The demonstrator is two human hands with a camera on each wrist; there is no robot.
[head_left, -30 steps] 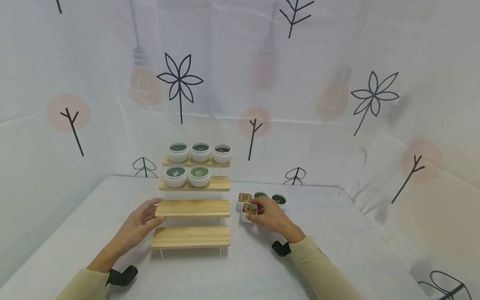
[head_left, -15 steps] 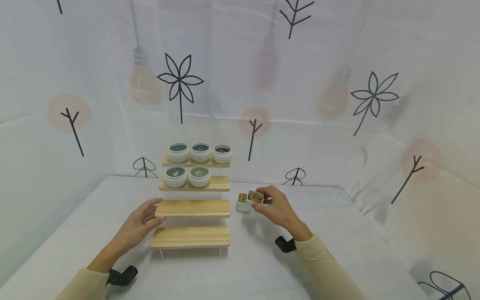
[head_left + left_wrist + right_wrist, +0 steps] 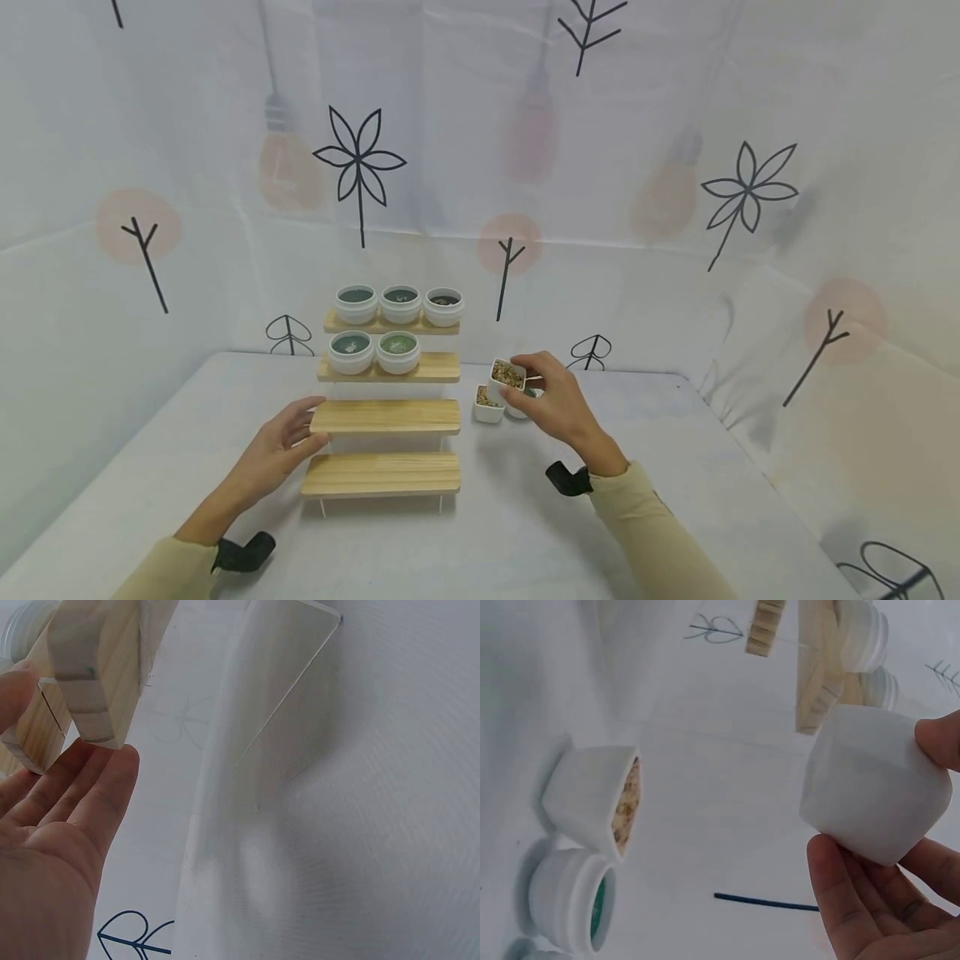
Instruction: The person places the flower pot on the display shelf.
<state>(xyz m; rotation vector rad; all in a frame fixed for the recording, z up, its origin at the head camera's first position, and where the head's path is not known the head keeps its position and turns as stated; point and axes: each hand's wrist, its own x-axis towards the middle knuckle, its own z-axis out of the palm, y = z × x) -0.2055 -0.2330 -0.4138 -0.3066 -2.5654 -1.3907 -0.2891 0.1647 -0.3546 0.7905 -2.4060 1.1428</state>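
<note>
My right hand pinches a small square white pot filled with brown grainy bits, thumb on one side and fingers on the other. It is raised above the table, tilted toward the camera. Below it stand a matching square pot and a round white pot with green contents, partly hidden by the right hand in the head view. At the left end of the tiered wooden stand, my left hand rests around the second-lowest plank, its fingers fairly straight and fingertips right at the wood.
Several round white pots with dark or green contents stand on the upper two planks, including a light green one. The lowest plank has thin clear legs. A white printed cloth hangs behind the table.
The right hand has lifted the square pot off the table, up and slightly back, tilting it on the way. The left hand and the stand stay put.
</note>
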